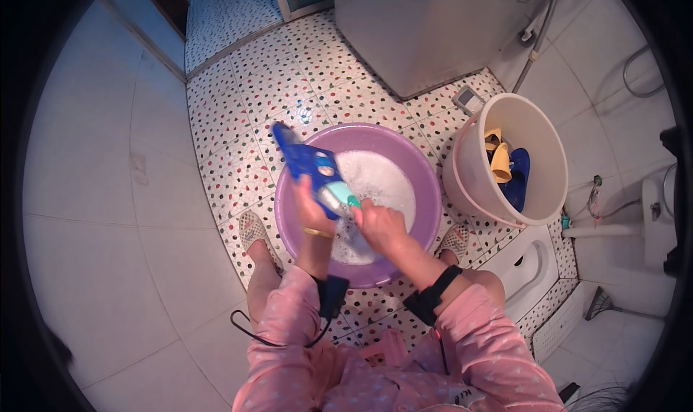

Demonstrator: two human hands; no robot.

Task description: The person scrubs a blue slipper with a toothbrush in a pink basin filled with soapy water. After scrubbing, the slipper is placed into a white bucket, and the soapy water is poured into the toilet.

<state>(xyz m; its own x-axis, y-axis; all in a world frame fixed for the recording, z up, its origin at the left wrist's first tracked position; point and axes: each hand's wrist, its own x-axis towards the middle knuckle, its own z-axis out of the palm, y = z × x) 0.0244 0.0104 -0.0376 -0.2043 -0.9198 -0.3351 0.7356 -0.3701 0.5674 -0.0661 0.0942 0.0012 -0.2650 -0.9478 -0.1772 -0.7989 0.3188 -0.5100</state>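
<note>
My left hand (313, 209) grips a blue slipper (307, 163), tilted over the left side of a purple plastic basin (427, 195). In my right hand (381, 225) is a scrub brush (342, 192) with a light green body and white bristles. The brush lies against the lower end of the slipper, and both are slightly blurred. Foamy, whitish water (379, 179) fills the basin below my hands. Part of the slipper is hidden behind my left fingers.
A pale plastic bucket (547, 141) on the right holds another blue slipper (518, 179) and yellow footwear (501, 163). Beyond it are a squat toilet (533, 266), drain hose (533, 55) and small scale-like device (469, 99). A large grey appliance (417, 33) stands ahead; a tiled wall (97, 195) rises left.
</note>
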